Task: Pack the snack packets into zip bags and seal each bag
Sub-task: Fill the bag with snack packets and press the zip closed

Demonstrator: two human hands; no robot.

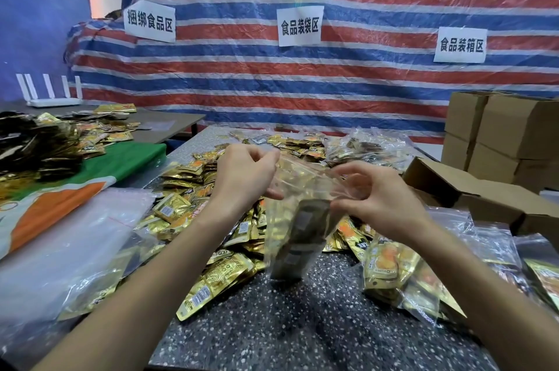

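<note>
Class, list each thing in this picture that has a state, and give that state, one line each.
Zip bag: held up, packets inside, seal unclear.
Left hand: pinches bag top.
Right hand: pinches bag top.
Front box: open.
Stacked boxes: closed.

Bare speckled table lies open at the front middle; a held zip bag hangs over its far end. Loose gold snack packets heap across the left and centre. On the right, filled bags crowd the surface, with an open cardboard box behind them. At the front left lie empty clear bags. A striped tarp walls off the back.
</note>
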